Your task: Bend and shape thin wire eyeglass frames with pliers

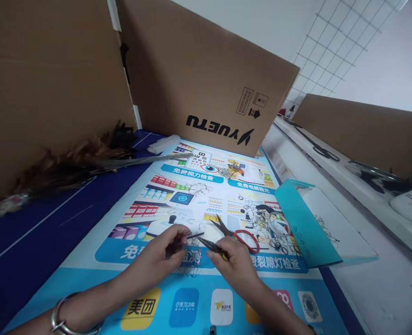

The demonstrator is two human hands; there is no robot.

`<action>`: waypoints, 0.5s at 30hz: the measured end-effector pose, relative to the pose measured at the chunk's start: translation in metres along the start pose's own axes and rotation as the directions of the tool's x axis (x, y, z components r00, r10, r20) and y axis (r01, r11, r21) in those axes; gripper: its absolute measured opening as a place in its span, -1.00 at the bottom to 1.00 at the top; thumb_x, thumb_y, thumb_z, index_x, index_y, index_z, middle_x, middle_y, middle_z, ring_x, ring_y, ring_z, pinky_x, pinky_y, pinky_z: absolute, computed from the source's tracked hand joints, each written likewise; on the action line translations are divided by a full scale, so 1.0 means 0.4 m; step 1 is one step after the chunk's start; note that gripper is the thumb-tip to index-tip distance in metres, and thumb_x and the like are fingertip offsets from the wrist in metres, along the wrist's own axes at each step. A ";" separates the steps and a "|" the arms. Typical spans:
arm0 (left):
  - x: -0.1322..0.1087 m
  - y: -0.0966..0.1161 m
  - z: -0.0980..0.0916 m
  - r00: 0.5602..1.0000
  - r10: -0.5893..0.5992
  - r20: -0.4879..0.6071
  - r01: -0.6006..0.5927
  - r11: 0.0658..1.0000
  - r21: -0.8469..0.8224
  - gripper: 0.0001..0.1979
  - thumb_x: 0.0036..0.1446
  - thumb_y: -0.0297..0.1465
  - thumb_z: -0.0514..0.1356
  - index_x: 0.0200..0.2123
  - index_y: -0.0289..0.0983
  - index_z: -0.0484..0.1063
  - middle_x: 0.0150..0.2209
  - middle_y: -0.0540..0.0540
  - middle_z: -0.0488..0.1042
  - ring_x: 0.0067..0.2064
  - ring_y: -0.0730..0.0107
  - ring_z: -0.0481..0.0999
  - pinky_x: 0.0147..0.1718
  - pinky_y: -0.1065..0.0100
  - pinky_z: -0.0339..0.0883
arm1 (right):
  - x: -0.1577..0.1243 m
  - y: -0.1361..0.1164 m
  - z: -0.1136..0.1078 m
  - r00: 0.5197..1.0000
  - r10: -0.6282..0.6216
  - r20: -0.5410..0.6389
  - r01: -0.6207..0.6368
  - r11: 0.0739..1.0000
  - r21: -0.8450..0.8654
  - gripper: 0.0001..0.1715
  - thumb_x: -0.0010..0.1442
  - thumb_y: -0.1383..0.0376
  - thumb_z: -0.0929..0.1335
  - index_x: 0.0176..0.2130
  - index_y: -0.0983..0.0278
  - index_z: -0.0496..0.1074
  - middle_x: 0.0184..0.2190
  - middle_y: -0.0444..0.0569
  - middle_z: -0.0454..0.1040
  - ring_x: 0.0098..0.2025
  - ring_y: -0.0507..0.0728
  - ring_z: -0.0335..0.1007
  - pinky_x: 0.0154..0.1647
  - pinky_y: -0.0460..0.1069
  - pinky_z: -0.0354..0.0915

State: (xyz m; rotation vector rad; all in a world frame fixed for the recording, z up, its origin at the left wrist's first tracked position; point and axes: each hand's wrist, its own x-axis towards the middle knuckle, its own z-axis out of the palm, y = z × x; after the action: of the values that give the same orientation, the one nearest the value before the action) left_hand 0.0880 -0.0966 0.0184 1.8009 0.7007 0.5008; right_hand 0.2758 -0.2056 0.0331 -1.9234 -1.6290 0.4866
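Note:
My left hand (173,249), with a silver bangle (61,318) at its wrist, pinches a small piece of thin wire (192,260) whose loops hang below the fingers. Dark-tipped pliers (211,244) are in my right hand (232,260), their jaws pointing left toward the wire. Just beyond my right hand, scissors with red handles (246,239) lie on the printed mat (87,281). To their right is a tangled heap of wire pieces (262,218) with a round clear dish (279,223) among them.
A teal box (307,223) holding more wire bits stands on the right. Cardboard panels (192,70) rise behind the mat. Brown feathers (73,163) and a bundle of long thin rods (150,159) lie left. Another pair of scissors (326,152) rests on the white ledge.

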 end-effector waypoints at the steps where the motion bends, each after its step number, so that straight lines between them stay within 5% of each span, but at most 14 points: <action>1: 0.000 0.003 -0.001 1.000 -0.005 0.006 0.006 0.999 -0.032 -0.71 0.10 -0.45 0.05 -0.07 -0.18 0.23 -0.25 -0.04 0.35 -0.21 0.30 0.39 -0.29 0.34 0.30 | 0.000 0.000 -0.001 1.000 0.004 0.001 -0.004 1.000 0.001 -0.71 0.17 0.19 0.35 -0.50 0.26 0.27 -0.51 -0.14 0.29 -0.42 0.04 0.24 -0.45 -0.12 0.04; 15: -0.005 0.009 -0.002 0.993 -0.068 0.096 0.089 0.968 -0.236 -0.74 0.15 -0.28 0.12 -0.09 -0.21 0.34 -0.35 -0.01 0.31 -0.33 0.36 0.31 -0.38 0.37 0.23 | 0.007 -0.019 -0.025 0.998 -0.002 0.067 -0.008 0.989 0.145 -0.62 0.20 0.16 0.29 -0.55 0.26 0.15 -0.58 -0.20 0.12 -0.51 -0.01 0.10 -0.52 -0.11 -0.05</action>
State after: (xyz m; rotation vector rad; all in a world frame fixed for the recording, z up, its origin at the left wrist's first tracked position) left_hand 0.0869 -0.0981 0.0221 1.5527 0.6213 0.4316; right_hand 0.2765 -0.2042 0.0461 -1.8202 -1.5865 0.6584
